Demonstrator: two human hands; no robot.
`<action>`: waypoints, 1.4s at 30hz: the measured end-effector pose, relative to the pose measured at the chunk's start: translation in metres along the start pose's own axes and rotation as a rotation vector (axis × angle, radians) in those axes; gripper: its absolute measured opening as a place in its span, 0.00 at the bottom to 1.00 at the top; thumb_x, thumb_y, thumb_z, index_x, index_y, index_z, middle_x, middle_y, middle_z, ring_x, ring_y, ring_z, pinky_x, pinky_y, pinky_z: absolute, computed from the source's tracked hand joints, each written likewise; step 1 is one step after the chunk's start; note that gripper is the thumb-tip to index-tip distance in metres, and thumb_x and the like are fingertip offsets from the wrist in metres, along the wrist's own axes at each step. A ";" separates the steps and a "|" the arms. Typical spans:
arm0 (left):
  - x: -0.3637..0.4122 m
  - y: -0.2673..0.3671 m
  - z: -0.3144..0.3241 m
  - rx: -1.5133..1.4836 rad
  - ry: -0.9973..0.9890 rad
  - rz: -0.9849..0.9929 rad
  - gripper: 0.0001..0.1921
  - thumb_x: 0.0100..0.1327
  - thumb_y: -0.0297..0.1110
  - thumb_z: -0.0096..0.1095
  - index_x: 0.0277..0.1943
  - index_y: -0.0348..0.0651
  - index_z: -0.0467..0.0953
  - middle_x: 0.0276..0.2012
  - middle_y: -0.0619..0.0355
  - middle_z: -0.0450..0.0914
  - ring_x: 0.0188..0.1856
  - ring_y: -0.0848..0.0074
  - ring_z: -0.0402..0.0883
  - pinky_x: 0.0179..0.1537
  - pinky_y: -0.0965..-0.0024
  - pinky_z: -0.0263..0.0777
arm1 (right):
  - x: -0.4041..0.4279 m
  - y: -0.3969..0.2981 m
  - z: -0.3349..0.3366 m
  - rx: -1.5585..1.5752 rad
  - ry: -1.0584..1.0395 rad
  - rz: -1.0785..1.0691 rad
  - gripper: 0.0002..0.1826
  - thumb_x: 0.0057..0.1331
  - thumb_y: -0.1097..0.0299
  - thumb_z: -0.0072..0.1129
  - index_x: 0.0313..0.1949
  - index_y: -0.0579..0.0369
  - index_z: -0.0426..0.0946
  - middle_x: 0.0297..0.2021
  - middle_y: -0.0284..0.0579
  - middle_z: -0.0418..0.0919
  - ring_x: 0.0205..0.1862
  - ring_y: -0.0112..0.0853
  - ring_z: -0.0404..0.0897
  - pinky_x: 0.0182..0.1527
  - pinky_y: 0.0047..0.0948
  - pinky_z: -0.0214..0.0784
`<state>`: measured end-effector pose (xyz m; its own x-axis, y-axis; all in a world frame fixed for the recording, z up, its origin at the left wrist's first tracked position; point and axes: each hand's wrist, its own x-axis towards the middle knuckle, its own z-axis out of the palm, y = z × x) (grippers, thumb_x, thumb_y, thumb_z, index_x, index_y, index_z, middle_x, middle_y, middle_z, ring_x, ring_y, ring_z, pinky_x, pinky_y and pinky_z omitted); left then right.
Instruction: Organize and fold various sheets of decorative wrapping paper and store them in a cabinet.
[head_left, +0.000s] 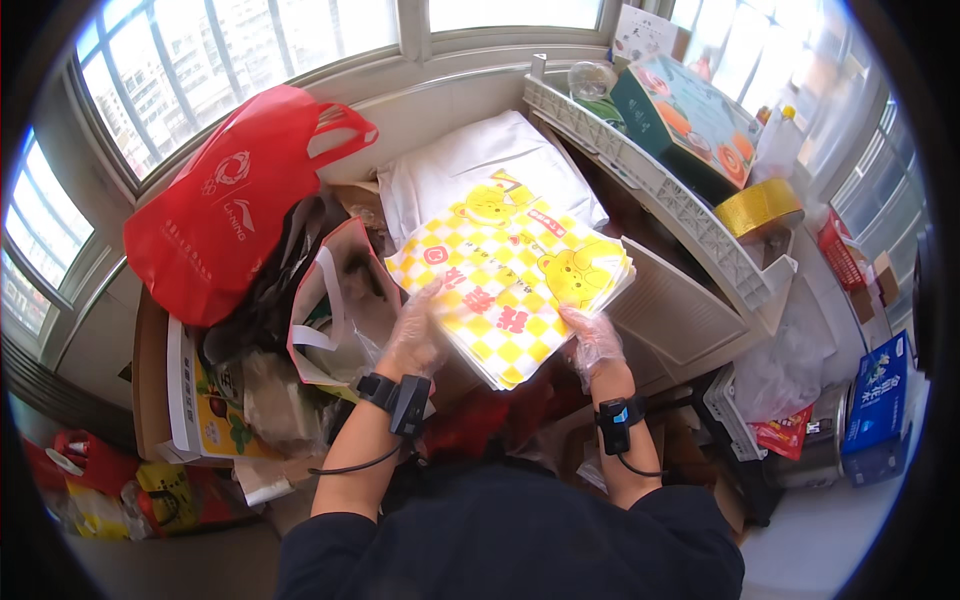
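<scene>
Both of my hands wear thin clear plastic gloves and hold a stack of yellow-and-white checked paper sheets (517, 292) printed with bears and red writing. My left hand (415, 334) grips the stack's left edge, and my right hand (592, 339) grips its lower right edge. Partly covered by the stack, a folded white cloth or bag (480, 157) lies beyond it. An open paper gift bag (300, 315) with white ribbon handles stands just left of my left hand. Devices with straps and cables sit on both wrists.
A red shopping bag (225, 202) leans by the window at the left, above a cardboard box (180, 390). At the right, a white plastic crate (660, 202) holds a green box (682, 127) and a roll of gold tape (757, 206). Further right stands a blue box (877, 409).
</scene>
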<state>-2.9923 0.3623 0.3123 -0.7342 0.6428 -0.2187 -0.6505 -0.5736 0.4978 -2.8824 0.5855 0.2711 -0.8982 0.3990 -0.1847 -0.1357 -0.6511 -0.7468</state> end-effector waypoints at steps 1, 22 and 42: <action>0.002 0.007 0.001 -0.068 0.023 -0.056 0.28 0.63 0.35 0.62 0.63 0.37 0.61 0.58 0.46 0.73 0.57 0.61 0.75 0.59 0.53 0.70 | 0.000 -0.002 -0.001 -0.004 -0.002 0.004 0.25 0.61 0.81 0.57 0.59 0.66 0.63 0.53 0.54 0.74 0.51 0.42 0.78 0.52 0.40 0.75; 0.006 -0.047 -0.016 0.596 0.060 -0.190 0.20 0.65 0.30 0.61 0.58 0.33 0.68 0.47 0.51 0.80 0.44 0.71 0.83 0.42 0.68 0.80 | -0.029 -0.011 -0.037 -0.149 0.226 -0.084 0.10 0.63 0.74 0.59 0.41 0.67 0.76 0.35 0.46 0.81 0.34 0.30 0.80 0.41 0.28 0.75; -0.014 -0.053 0.029 0.521 0.083 -0.181 0.19 0.70 0.37 0.48 0.56 0.32 0.65 0.46 0.46 0.80 0.37 0.66 0.85 0.28 0.70 0.82 | -0.055 -0.008 -0.053 -0.419 0.395 -0.210 0.17 0.62 0.77 0.60 0.51 0.66 0.74 0.45 0.43 0.78 0.40 0.28 0.79 0.44 0.28 0.75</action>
<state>-2.9422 0.3986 0.3132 -0.6460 0.6538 -0.3940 -0.6008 -0.1171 0.7908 -2.8098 0.6026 0.2532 -0.6361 0.7528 -0.1693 -0.0446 -0.2550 -0.9659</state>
